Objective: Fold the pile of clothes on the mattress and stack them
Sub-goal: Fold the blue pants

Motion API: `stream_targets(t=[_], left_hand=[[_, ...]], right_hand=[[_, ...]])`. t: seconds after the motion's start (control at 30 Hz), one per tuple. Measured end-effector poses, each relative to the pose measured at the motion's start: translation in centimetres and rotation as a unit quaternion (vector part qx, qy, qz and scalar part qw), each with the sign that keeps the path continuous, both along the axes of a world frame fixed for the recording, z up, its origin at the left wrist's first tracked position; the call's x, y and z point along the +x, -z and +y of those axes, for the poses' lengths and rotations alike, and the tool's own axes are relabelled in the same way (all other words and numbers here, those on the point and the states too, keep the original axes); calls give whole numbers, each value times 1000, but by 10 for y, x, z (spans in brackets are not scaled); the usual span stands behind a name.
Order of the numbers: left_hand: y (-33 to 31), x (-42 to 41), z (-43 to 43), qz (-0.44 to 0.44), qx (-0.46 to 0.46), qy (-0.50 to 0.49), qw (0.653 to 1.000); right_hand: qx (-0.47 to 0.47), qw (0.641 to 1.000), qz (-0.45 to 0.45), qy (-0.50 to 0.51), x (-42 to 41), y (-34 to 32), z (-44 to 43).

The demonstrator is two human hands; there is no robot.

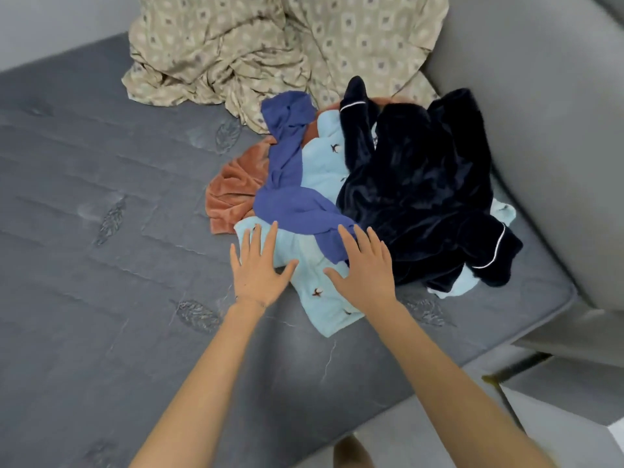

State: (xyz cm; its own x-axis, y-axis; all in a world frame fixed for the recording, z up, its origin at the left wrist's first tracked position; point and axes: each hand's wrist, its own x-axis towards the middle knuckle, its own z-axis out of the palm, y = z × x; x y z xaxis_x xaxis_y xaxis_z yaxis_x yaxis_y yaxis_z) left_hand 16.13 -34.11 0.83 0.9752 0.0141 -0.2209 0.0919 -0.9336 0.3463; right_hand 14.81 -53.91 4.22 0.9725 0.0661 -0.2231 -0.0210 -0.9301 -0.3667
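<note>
A grey quilted mattress (pixel 101 197) stitched with leaf shapes carried an unfolded heap of clothes near its right end, close to its front edge. Lowest and nearest the person lay a pale blue fleece garment (pixel 317 298) dotted with small dark motifs; one end of it reached toward the mattress's front edge. A twisted indigo knit garment (pixel 287 197) ran across it from the far side down to the near side. A rumpled navy velvet garment with thin white piping (pixel 415 184) covered the right part of the heap, and a rust-coloured velvet garment (pixel 233 187) stuck out from under the others on the left.

The left hand (pixel 258 270) was spread flat, palm down, fingers straight and apart, over the near left corner of the pale blue garment, gripping nothing. The right hand (pixel 366 270) was spread the same way just beside it, its fingertips at the indigo garment's lower end and the navy garment's edge, also holding nothing. Whether either palm pressed on the cloth could not be told.

Behind the heap a crumpled beige patterned bedsheet (pixel 236 45) lay bunched, and a grey padded panel (pixel 540 130) rose along the right side.
</note>
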Motion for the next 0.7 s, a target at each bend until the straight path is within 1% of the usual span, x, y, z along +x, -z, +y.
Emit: stream_targets(t=[0.1, 0.2, 0.33, 0.47, 0.53, 0.6, 0.63, 0.7], left_hand=[[39, 19, -19, 6, -10, -21, 1000], [72, 31, -26, 16, -10, -46, 999], [104, 53, -25, 13, 10, -58, 998], [123, 67, -19, 18, 21, -59, 998], [127, 68, -15, 23, 16, -75, 997], [127, 64, -12, 28, -4, -104, 994], [127, 61, -10, 28, -21, -124, 992], [124, 54, -6, 33, -85, -170, 981]], right_hand=[[10, 1000, -9, -18, 37, 43, -15], [1, 998, 33, -59, 67, 79, -20], [4, 995, 39, -95, 96, 116, -17], [-54, 992, 28, -109, 113, 141, -6], [-77, 993, 20, -91, 120, 151, -3], [-90, 993, 38, -73, 125, 154, -3], [-71, 995, 43, -63, 125, 155, -3], [17, 998, 42, -39, 120, 151, 0]])
